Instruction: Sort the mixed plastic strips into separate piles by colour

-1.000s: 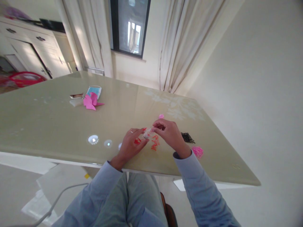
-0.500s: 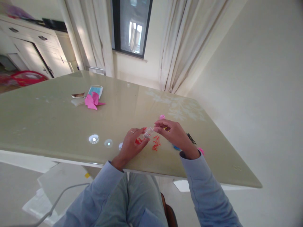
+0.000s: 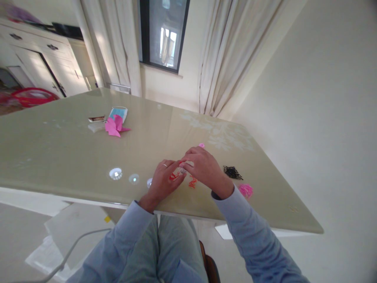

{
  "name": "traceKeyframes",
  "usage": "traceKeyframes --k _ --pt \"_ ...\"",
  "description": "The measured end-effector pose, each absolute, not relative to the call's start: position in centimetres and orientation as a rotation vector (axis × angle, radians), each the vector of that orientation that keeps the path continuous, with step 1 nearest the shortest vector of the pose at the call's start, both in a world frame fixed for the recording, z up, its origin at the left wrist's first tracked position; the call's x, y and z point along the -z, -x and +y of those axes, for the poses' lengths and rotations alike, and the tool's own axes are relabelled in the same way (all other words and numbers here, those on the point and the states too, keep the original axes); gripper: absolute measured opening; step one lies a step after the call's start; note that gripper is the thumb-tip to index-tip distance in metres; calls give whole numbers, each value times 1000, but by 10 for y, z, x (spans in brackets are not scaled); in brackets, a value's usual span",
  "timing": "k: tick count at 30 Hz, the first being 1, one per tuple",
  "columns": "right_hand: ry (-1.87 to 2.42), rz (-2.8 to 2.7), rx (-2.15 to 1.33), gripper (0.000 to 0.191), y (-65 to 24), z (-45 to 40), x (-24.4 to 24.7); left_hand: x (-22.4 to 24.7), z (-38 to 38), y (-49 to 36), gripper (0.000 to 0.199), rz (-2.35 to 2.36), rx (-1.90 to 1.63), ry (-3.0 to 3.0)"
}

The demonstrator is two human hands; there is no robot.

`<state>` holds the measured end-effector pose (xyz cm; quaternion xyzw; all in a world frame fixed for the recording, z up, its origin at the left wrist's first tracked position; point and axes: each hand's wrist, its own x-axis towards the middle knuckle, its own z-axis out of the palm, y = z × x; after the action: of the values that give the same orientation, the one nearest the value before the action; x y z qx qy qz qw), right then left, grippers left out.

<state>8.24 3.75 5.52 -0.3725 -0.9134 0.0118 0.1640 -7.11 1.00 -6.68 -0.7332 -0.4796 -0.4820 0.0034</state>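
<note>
Near the table's front edge, my left hand grips a small clear piece between thumb and fingers. My right hand is pinched at the top of this piece, its fingertips meeting those of my left hand; a bit of red shows there, too small to make out. Under and beside the hands lie red strands and an orange-red pile. To the right of my right hand are a black pile and a pink pile. A small pink item lies just beyond my right hand.
On the glossy table, at the far left, lie a blue face mask, a pink crumpled piece and a small brown-and-white item. Curtains, a window and a wall stand behind the table.
My right hand has moved left to the clear piece and my left fingertips, uncovering more of the black and pink piles. My left hand has stayed in place.
</note>
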Motion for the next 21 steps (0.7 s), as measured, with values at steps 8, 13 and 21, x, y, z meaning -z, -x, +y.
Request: traceKeyframes --k 8,13,21 --pt "1058 -2609 87 13 -79 37 -49 66 10 69 27 -1511 1441 2274" --pt "1066 -2619 21 9 -79 43 -47 67 9 70 27 -1473 1393 2279" --pt "1001 -2351 -123 12 -90 42 -49 68 10 69 34 -1502 1475 2273"
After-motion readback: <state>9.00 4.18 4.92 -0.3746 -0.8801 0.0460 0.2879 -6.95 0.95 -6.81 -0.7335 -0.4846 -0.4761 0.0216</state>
